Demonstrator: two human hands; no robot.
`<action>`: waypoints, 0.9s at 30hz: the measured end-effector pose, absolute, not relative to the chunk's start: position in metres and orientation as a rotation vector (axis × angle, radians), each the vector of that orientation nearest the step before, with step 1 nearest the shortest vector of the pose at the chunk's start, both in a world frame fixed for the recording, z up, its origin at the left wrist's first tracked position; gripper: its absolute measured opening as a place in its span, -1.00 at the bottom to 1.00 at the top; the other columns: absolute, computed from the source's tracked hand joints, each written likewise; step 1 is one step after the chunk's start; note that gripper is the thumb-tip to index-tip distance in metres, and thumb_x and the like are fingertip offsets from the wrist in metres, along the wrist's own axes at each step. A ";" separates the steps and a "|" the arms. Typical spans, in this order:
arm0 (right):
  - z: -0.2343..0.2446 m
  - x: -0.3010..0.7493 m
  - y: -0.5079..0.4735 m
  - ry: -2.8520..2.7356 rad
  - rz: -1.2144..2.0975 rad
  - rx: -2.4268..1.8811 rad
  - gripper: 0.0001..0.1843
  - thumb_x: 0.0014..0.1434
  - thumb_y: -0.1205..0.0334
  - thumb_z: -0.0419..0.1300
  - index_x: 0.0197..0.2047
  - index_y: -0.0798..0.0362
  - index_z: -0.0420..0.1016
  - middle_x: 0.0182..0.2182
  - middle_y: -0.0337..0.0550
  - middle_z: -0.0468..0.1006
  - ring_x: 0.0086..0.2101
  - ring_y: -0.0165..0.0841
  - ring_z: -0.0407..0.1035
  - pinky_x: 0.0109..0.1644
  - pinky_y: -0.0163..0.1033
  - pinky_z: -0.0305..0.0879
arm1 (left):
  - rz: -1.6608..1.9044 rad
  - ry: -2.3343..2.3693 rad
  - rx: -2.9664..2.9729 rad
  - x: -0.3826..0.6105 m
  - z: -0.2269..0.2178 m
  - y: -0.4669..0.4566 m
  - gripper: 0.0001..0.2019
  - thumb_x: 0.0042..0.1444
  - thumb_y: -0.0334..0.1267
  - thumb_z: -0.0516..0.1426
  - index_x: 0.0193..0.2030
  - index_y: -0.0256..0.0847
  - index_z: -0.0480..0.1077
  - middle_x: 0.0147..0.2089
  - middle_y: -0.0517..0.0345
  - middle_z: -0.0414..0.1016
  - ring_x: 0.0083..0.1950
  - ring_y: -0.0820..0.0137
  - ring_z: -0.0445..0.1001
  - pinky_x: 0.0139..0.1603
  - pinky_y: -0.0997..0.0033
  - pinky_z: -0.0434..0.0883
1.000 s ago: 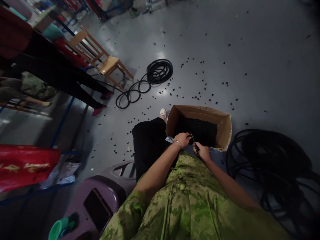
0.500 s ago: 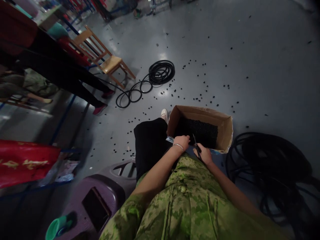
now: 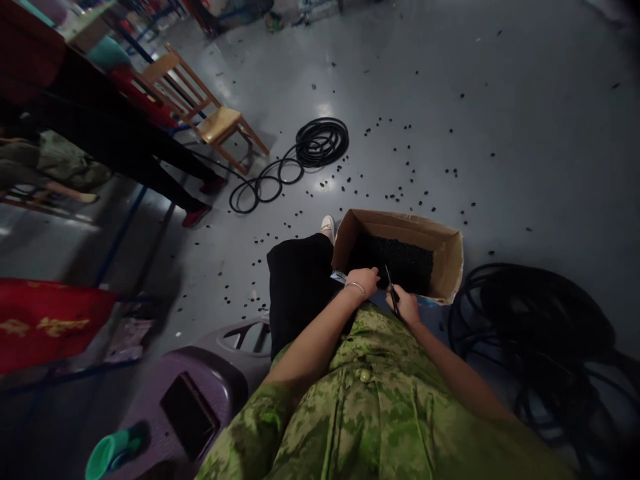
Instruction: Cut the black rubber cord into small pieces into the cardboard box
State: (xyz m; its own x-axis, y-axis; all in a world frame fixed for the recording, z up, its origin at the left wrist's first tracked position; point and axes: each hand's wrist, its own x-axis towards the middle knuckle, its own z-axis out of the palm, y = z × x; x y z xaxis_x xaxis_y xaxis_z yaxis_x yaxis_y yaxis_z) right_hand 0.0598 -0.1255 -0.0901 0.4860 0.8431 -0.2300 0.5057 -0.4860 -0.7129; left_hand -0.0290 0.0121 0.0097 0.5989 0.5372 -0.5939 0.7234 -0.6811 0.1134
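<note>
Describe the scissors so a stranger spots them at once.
Find the open cardboard box in front of the green camouflage top. At its near side, the right hand grips the scissors. Slim, straight and pointed, they stand out from the heap of small black pieces inside the box.

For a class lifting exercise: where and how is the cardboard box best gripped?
Probably grip the cardboard box by the rims of both short end walls, one hand from each end: it runs long left to right, stands open-topped, and those walls rise above the dark contents.
</note>
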 end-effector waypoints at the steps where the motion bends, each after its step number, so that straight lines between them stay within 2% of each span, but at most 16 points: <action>1: -0.091 0.060 -0.125 -1.114 0.769 -2.167 -0.63 0.07 0.09 0.02 -0.15 0.01 0.53 -0.52 -0.17 0.55 -0.50 -0.36 0.39 -0.37 -0.34 0.19 | -0.761 1.031 2.479 -0.029 0.010 0.013 -0.72 0.30 -0.14 -0.06 -0.01 -0.18 0.35 -0.06 -0.09 0.54 -0.04 0.22 0.54 -0.11 0.29 0.43; 9: -0.090 0.059 -0.125 -1.136 0.747 -2.197 -0.64 0.08 0.06 0.02 -0.16 0.01 0.53 -0.49 -0.14 0.57 -0.47 -0.33 0.42 -0.36 -0.33 0.21 | -0.763 1.069 2.461 -0.028 0.010 0.013 -0.71 0.31 -0.15 -0.08 0.00 -0.20 0.35 -0.07 -0.11 0.54 -0.03 0.19 0.53 -0.11 0.28 0.43; 15: -0.069 0.063 -0.137 -1.013 0.908 -1.966 -0.57 0.12 -0.03 0.06 -0.05 0.03 0.47 -0.44 -0.17 0.57 -0.44 -0.35 0.42 -0.32 -0.33 0.28 | -0.678 1.116 2.449 -0.028 0.015 0.012 -0.71 0.31 -0.14 -0.10 -0.01 -0.19 0.34 -0.06 -0.09 0.54 -0.05 0.22 0.54 -0.13 0.30 0.43; 20: -0.055 0.062 -0.138 -0.998 1.001 -1.925 -0.61 0.10 -0.02 0.10 -0.08 0.02 0.46 -0.36 -0.16 0.58 -0.40 -0.35 0.43 -0.28 -0.31 0.29 | -0.650 1.131 2.429 -0.029 0.020 0.012 -0.69 0.33 -0.12 -0.13 -0.01 -0.18 0.32 -0.11 -0.06 0.55 -0.06 0.26 0.54 -0.11 0.33 0.41; 27: -0.055 0.060 -0.135 -0.978 1.024 -1.936 -0.62 0.10 -0.02 0.11 -0.09 0.00 0.46 -0.31 -0.15 0.59 -0.36 -0.32 0.45 -0.25 -0.29 0.29 | -0.660 1.070 2.440 -0.028 0.025 0.009 -0.70 0.33 -0.11 -0.13 -0.01 -0.18 0.32 -0.06 -0.04 0.54 -0.03 0.27 0.53 -0.08 0.34 0.40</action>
State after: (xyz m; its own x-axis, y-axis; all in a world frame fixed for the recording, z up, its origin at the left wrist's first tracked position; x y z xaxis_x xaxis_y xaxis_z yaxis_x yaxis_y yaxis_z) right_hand 0.0604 -0.1350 -0.0549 0.3949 0.8603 -0.3225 0.2829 -0.4478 -0.8482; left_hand -0.0285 0.0092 0.0253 0.5967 0.5735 -0.5613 0.7591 -0.6301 0.1632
